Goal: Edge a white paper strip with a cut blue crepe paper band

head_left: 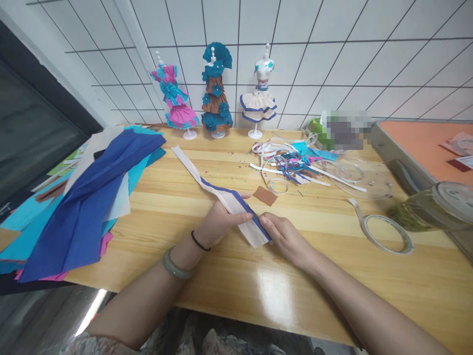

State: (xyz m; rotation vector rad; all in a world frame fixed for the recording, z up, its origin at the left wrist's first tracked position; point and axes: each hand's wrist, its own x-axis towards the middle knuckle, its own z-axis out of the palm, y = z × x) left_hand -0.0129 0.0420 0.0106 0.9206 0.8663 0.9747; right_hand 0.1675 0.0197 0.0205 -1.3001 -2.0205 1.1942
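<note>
A long strip of cream crepe paper [248, 230] with a dark blue edge slants across the middle of the table. My left hand [220, 221] grips it from beneath, its thumb pressed on the top near the blue edge. Close to the strip's near end, my right hand [281, 231] pinches the blue edge between thumb and fingers. The strip's far end [181, 155] reaches up and left past my left hand. Just beyond my hands lies a small brown square of paper [265, 195].
Crepe paper sheets [79, 197] are heaped at left. Three small dress forms, one in pink [177, 101], one in teal and brown [217, 93], one in cream [258, 101], stand by the wall. Paper scraps [299, 160], a tape roll [388, 234] and a jar [424, 209] are at right.
</note>
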